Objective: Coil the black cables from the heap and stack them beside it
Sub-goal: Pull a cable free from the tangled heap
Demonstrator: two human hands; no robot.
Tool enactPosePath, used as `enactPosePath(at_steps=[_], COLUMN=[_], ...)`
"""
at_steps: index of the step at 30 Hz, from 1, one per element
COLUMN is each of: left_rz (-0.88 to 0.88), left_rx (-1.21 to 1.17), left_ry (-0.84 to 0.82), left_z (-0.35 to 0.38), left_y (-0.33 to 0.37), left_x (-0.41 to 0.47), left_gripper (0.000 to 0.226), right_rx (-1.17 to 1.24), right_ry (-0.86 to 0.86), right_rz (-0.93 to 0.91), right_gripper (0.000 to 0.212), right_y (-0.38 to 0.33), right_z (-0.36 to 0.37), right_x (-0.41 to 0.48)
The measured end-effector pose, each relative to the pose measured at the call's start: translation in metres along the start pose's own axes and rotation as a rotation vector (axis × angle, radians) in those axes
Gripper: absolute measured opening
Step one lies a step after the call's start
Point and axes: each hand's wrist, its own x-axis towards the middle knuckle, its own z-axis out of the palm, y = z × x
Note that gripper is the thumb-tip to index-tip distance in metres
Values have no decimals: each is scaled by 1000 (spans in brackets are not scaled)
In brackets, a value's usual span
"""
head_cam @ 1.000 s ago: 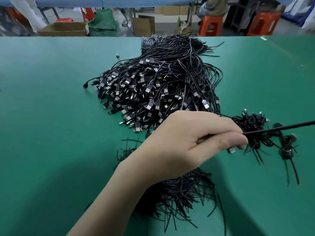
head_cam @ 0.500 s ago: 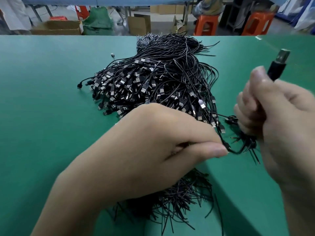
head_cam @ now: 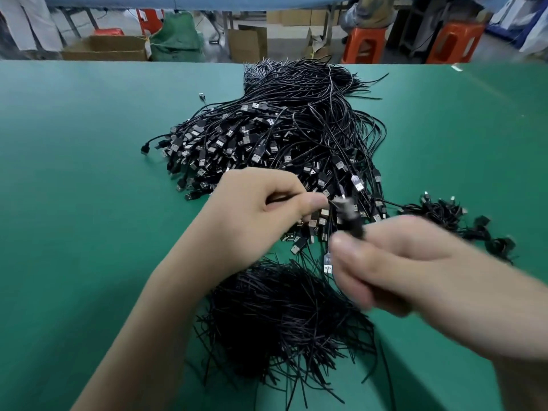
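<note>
Nearest on the green worktop [head_cam: 74, 188], a loose bundle of thin black strands [head_cam: 284, 318] lies just under both wrists, and it could be scattered by a dragging forearm. Above it, a black cable [head_cam: 350, 215] is pinched between the thumb and forefinger of the left hand [head_cam: 255, 212]. The right hand [head_cam: 415, 271], blurred, is curled round the cable's thicker end. Because the cable is held directly over the heap [head_cam: 267, 143], neighbouring leads could be snagged and dragged out by a fast pull. Loops could also be lost if the pinch is slackened. Further right, the small stack of coiled cables [head_cam: 444, 215] lies close to the heap's edge, so the two could be mixed by a careless drop.
</note>
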Motion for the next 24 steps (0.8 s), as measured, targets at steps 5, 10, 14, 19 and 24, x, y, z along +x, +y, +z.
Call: enactPosePath(at_steps=[5, 10, 14, 19, 24], left_rz=[48, 97, 93, 118, 78], left_rx=[-44, -24, 39, 186, 337], left_ry=[93, 164, 172, -39, -326], left_z=[4, 12, 15, 30, 43], left_y=[14, 21, 23, 35, 33], left_x=[-7, -8, -9, -17, -17], left_gripper=[36, 32, 30, 26, 25], right_rx=[359, 449, 537, 1013, 1146], right_ry=[135, 176, 195, 253, 464], right_rz=[33, -67, -40, -71, -243], right_gripper=[52, 54, 56, 67, 56], right_y=[9, 15, 19, 21, 14], right_z=[0, 0, 4, -2, -30], right_x=[15, 18, 24, 30, 17])
